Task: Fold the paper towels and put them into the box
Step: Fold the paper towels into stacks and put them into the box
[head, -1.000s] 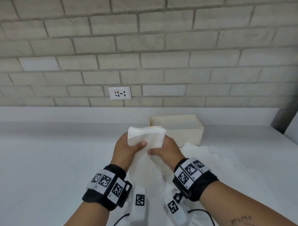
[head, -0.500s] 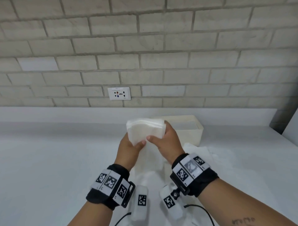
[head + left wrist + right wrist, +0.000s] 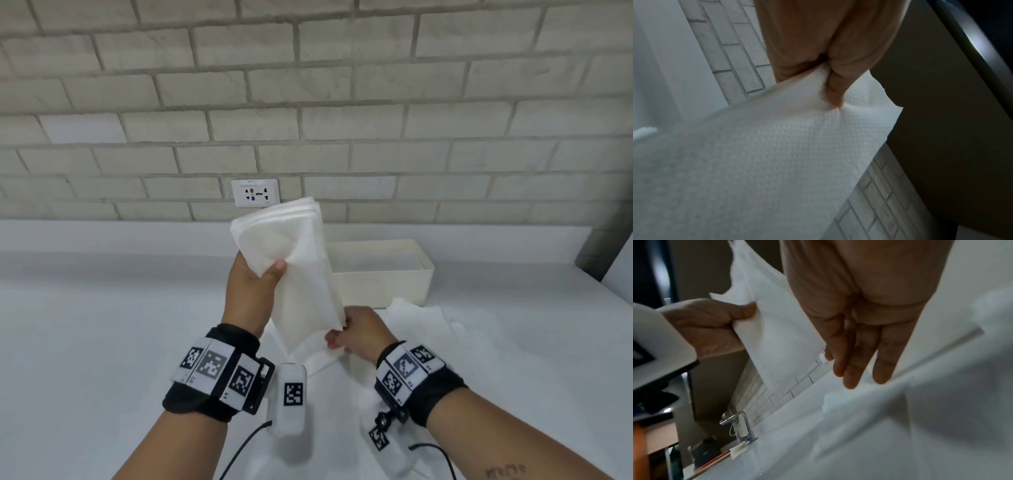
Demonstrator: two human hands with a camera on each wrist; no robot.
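Observation:
My left hand holds a folded white paper towel up in the air, thumb pinching it against the fingers. The towel hangs down as a long strip in front of the cream box. My right hand is lower, at the towel's bottom corner; in the right wrist view its fingers lie straight beside the towel's edge. More white paper towels lie flat on the counter under and to the right of my hands. The box stands open at the back right.
The white counter runs to a brick wall with a socket plate. A dark post stands at the far right. A metal tap shows in the right wrist view, off to the left.
My left hand lifted the towel higher, and it now hangs as a longer strip. My right hand left the top edge and dropped to the bottom corner.

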